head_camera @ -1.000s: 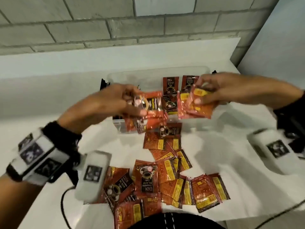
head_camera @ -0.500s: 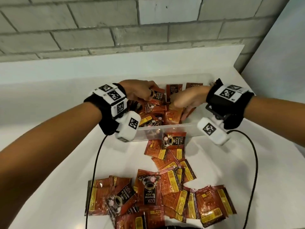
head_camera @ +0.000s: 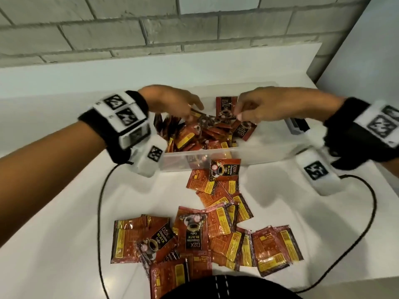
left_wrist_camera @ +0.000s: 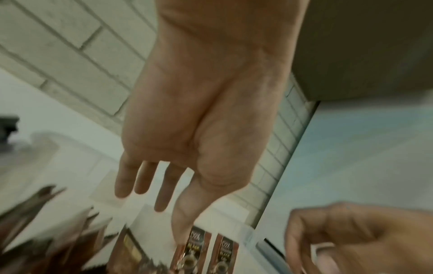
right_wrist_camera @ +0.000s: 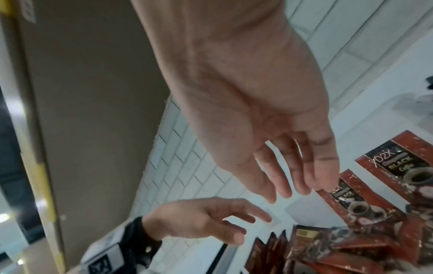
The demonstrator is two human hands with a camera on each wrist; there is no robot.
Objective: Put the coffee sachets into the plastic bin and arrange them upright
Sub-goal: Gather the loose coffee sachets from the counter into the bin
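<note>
A clear plastic bin (head_camera: 254,154) stands in the middle of the white table, holding a jumble of red and black coffee sachets (head_camera: 194,137). A few stand upright at its back wall (head_camera: 226,103) (left_wrist_camera: 192,250) (right_wrist_camera: 398,166). Over the bin's left half my left hand (head_camera: 193,108) (left_wrist_camera: 152,185) hovers with straight, empty fingers. My right hand (head_camera: 237,114) (right_wrist_camera: 293,185) is over the middle, fingers loosely extended, one fingertip (right_wrist_camera: 328,183) at the top edge of an upright sachet (right_wrist_camera: 351,200). Many loose sachets (head_camera: 216,234) lie on the table in front of the bin.
One sachet (head_camera: 224,169) leans against the bin's front wall. Black cables (head_camera: 101,201) (head_camera: 371,212) loop across the table from both wrists. A grey brick wall (head_camera: 129,35) and white ledge run behind the bin. The table ends at the right (head_camera: 345,281).
A second ago each hand held sachets above the bin. Both hands went down into the bin, let the sachets go, and now hover open over them.
</note>
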